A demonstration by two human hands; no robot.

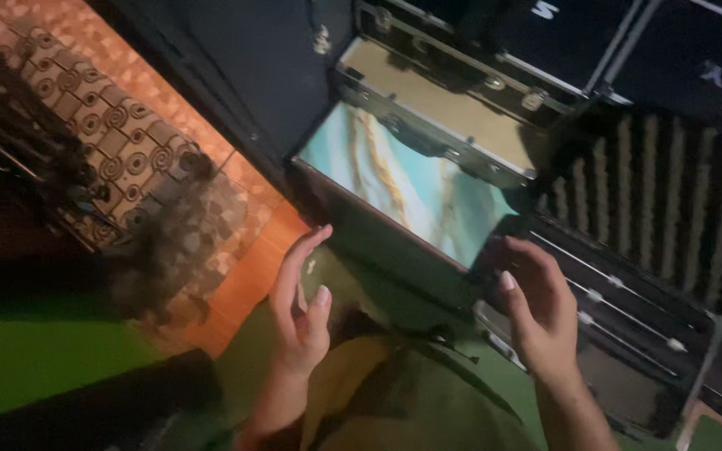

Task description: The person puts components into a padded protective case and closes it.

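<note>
Dim room: orange tiled floor point(244, 284), spiral-patterned mat point(102, 125), stacked black cases point(545, 50).

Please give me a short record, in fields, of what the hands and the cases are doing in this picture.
left hand: open, palm turned inward, holding nothing
right hand: fingers spread, at the corner of the panel
panel: flat, pale blue with tan streaks, lying across an open black case
foam lining: ridged, in a case on the right
floor: orange tiles
lighting: dim
</note>
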